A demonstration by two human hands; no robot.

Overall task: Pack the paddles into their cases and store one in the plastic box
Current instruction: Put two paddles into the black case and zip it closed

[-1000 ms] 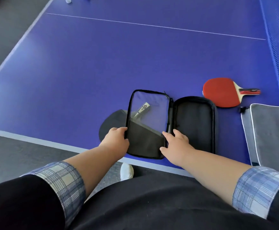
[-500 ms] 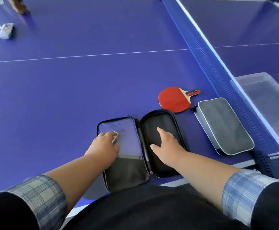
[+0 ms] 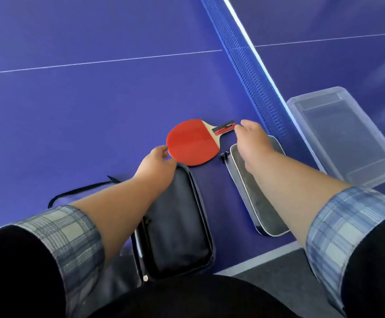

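The red paddle (image 3: 191, 142) lies flat on the table (image 3: 83, 106), between the net (image 3: 248, 72) and your open black case (image 3: 175, 223). Your left hand (image 3: 156, 162) sits loosely open at the blade's near edge, gripping nothing that I can see. Your right hand (image 3: 252, 138) has its fingertips at the handle's end; whether they pinch it I cannot tell. Your right forearm covers much of the grey case (image 3: 262, 210). The plastic box (image 3: 347, 134) stands beyond the net. Your left arm hides the black case's other half.
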